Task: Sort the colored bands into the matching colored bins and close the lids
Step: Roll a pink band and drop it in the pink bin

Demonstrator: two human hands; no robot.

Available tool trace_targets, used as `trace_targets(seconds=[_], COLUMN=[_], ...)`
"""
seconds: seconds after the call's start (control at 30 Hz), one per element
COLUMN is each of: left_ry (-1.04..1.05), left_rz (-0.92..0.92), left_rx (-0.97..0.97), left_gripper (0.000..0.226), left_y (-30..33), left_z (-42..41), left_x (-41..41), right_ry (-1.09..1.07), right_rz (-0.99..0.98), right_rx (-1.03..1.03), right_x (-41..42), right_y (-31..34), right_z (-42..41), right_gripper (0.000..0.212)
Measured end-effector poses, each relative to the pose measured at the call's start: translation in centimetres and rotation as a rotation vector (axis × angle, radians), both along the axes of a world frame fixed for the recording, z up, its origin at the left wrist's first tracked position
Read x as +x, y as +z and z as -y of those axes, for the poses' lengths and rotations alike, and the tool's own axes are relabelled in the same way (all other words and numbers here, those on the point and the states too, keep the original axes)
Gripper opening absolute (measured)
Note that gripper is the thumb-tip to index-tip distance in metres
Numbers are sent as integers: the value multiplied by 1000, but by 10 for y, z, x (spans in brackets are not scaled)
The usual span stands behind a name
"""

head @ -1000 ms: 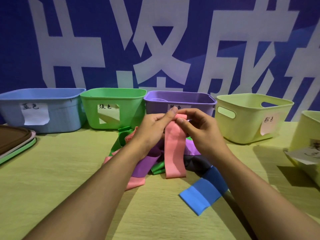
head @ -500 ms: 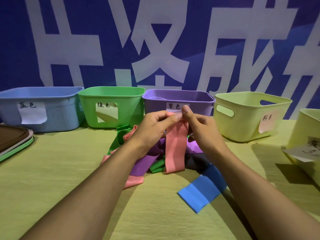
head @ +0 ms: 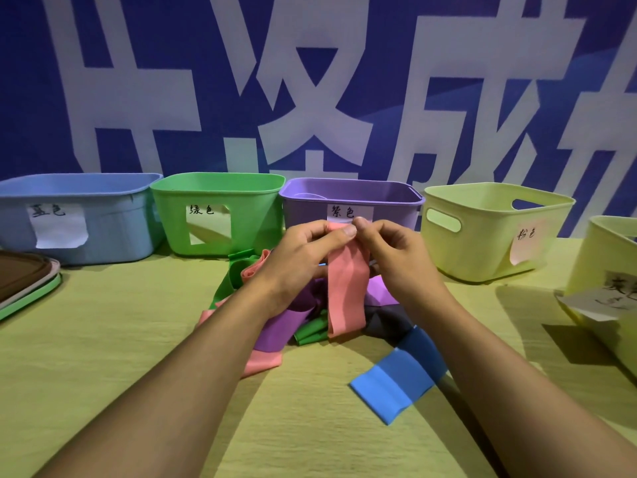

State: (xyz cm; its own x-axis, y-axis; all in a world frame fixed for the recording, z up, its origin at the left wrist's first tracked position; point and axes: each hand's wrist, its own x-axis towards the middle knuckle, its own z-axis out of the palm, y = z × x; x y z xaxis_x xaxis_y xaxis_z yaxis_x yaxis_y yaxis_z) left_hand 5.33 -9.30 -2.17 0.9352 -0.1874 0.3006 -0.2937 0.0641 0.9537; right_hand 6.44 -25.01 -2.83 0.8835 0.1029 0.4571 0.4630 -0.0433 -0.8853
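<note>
Background: a blue wall banner [head: 362,81] printed with large white characters, standing behind a pale yellow-green worktop [head: 103,357]. At the far left edge of the worktop lies a stack of flat lids [head: 24,284], the top one brown, a green one beneath. Along the back, left to right: a blue bin [head: 103,232], a green bin [head: 241,215], a purple bin [head: 310,208], a pale yellow bin [head: 482,243] with handle slots, and part of a second pale yellow bin [head: 606,270] at the right edge. Each bin bears a paper label with handwritten characters; all stand uncovered.

Centre: a loose pile of flat elastic bands on the worktop, in front of the green and purple bins. It includes a green band [head: 231,281] at the left, a purple band [head: 279,329], a second pink band [head: 262,363] lying flat toward the viewer, and a dark band [head: 382,319]. A blue band [head: 396,381] lies apart at the near right, its long axis diagonal.

The left hand [head: 300,257] and right hand [head: 396,257] meet above the pile, just in front of the purple bin. Both pinch the top edge of a pink band [head: 344,291] between thumb and fingertips, the remaining fingers curled. This band is a smooth, matte salmon-pink strip; it hangs with its long axis vertical, upper end at the hands, lower end reaching the pile.
</note>
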Motion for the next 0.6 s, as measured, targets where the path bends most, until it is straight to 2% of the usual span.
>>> trace_targets(seconds=[0.2, 0.3, 0.4, 0.6], left_ry=[-12, 13, 55, 16], left_rz=[-36, -55, -55, -30], left_rx=[-3, -1, 5, -60], left_gripper=[40, 42, 44, 33], left_y=[4, 6, 4, 3], left_z=[1, 2, 2, 3], left_x=[-3, -5, -2, -2], right_ry=[16, 33, 41, 32], right_rz=[43, 57, 76, 75], right_rx=[-15, 12, 21, 14], right_x=[1, 1, 2, 2], right_y=[-1, -1, -2, -3], right_z=[0, 0, -1, 1], right_gripper=[18, 13, 18, 14])
